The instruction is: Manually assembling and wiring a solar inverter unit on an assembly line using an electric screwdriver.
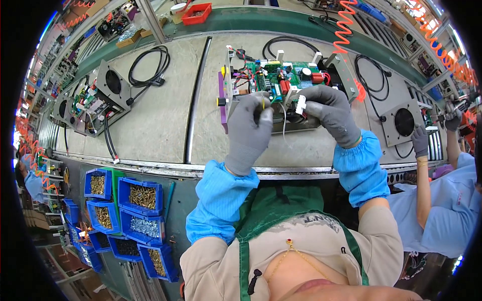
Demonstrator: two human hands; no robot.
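An open electronics unit with a green circuit board sits on the bench in front of me, its metal end plate on the right and a purple panel on the left. Pinched in the gloved fingers of my right hand is a small white plastic connector, held just above the unit's near edge. My left hand, also gloved, is closed at the board's near left side; a small yellowish bit shows at its fingertips, too small to name. Between the hands hangs a thin white wire.
A second unit with a fan and a coiled black cable lies left. Blue bins of screws stand lower left. At right, a co-worker's gloved hand touches another fan unit. A coiled orange hose hangs above.
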